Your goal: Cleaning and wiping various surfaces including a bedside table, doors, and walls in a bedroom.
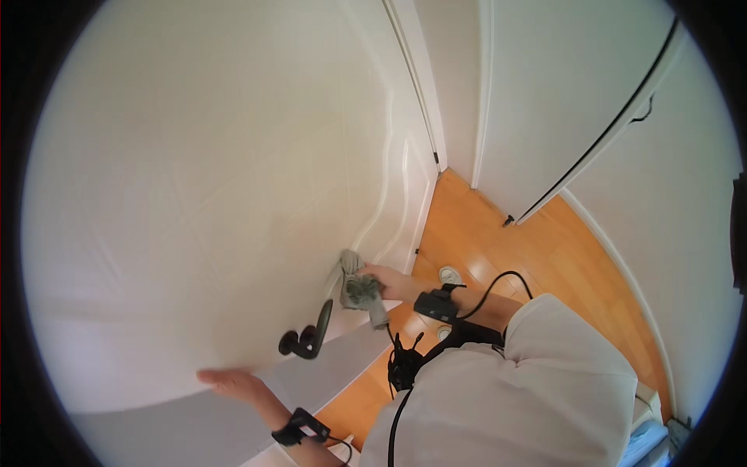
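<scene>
A white door (233, 175) with moulded panel lines fills the left of the view. My right hand (392, 281) is closed on a crumpled grey cloth (360, 286), which rests against the door face near a moulded line. Just left of and below the cloth is a dark lever door handle (315, 335). My left hand (233, 384) is at the door's free edge, below the handle. It appears to hold that edge, with some of its fingers hard to make out.
Wooden flooring (467, 216) runs along the foot of the door, with my shoe (449, 275) on it. Across from me stands another white door panel (572, 99), with a small dark doorstop (508, 220) near its foot. Blue items (645, 443) lie at lower right. Black cables (496, 286) hang from my wrist devices.
</scene>
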A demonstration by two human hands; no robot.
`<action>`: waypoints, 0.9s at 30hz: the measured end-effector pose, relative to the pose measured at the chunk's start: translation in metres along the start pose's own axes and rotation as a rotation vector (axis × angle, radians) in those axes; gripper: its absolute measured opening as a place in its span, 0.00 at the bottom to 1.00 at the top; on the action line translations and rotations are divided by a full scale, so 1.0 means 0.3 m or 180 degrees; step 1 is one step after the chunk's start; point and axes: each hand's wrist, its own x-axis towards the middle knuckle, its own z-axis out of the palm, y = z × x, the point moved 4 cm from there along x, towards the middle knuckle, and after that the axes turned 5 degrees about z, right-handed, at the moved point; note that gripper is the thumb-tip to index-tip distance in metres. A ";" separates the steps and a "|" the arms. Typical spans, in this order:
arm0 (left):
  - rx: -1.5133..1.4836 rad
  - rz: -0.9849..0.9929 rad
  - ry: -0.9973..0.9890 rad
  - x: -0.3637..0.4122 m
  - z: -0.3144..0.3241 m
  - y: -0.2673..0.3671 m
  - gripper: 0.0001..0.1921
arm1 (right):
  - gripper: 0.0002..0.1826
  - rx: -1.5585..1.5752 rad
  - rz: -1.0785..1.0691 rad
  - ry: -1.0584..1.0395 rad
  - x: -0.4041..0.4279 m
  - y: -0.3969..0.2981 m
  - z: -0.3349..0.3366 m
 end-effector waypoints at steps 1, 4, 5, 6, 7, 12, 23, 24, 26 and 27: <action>0.0070 0.0007 -0.0029 -0.007 -0.019 0.012 0.42 | 0.18 -0.0994 -0.1088 -0.0937 -0.134 -0.093 0.078; -0.0550 0.0280 -0.0170 -0.017 0.001 0.128 0.35 | 0.17 -0.0502 -0.0948 -0.0472 -0.279 -0.147 0.004; -0.0692 0.0430 -0.0173 -0.043 0.001 0.197 0.32 | 0.18 0.0797 0.0133 -0.0170 -0.299 -0.098 -0.066; -0.0643 0.0912 -0.0145 -0.081 -0.001 0.274 0.31 | 0.18 0.0773 -0.0008 -0.0090 -0.360 -0.067 -0.157; -0.0574 0.1390 -0.0097 -0.114 -0.007 0.339 0.32 | 0.18 0.0742 -0.0135 -0.0024 -0.437 -0.041 -0.238; 0.1017 0.3451 0.0523 -0.122 -0.010 0.526 0.37 | 0.14 0.1518 -0.0925 0.1080 -0.883 0.063 -0.510; 0.2562 0.4010 -0.0649 -0.113 0.370 0.613 0.33 | 0.18 0.2390 -0.0423 0.1766 -1.159 -0.062 -0.696; 0.2598 0.4003 -0.0674 -0.135 0.377 0.606 0.33 | 0.18 0.2395 -0.0383 0.1777 -1.172 -0.070 -0.744; 0.2861 0.4257 -0.1388 -0.189 0.378 0.565 0.34 | 0.17 0.2194 -0.0422 0.1906 -1.181 -0.084 -0.851; 0.2740 0.4355 -0.1745 -0.211 0.377 0.501 0.33 | 0.17 0.2189 -0.0361 0.1857 -1.176 -0.092 -0.866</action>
